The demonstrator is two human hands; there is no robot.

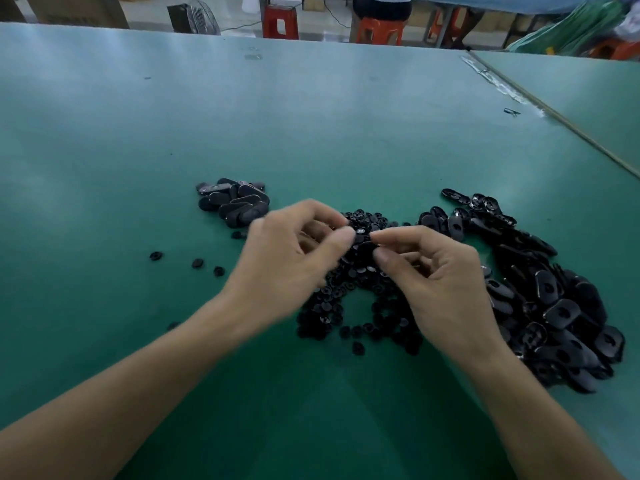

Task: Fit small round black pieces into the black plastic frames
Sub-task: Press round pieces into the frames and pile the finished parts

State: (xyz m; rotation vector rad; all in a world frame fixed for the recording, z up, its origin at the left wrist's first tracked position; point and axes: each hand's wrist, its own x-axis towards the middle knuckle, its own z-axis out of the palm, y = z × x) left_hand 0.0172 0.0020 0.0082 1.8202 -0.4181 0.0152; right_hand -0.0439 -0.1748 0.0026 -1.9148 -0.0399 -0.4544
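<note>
Head view: both hands meet at the middle of the frame, just above the heap of small round black pieces [322,306]. The left hand [294,251] reaches in from the lower left. Its thumb and forefinger are closed to a narrow grip on what looks like one round piece [361,231], whose pale centre shows. The right hand [440,282] reaches in from the lower right, and its grip pinches a dark flat part, seemingly one black frame [365,247].

Motion blur softens both hands, so which hand holds which part is a judgement. The round piece lies just left of and slightly above the frame, touching it or very nearly. The fit seems to turn on pressing the piece rightward and down into the frame's hole. The frame's long axis cannot be told, because fingers cover its ends.

No container is in sight. The parts lie in loose heaps on the green worktop [311,133]:
- The heap of frames [561,317] spreads down the right side, nearer the right hand.
- A smaller stack of oblong parts [235,202] sits up and left of the left hand and may be the finished ones.
- A few stray round pieces [197,263] lie apart at the left.
</note>
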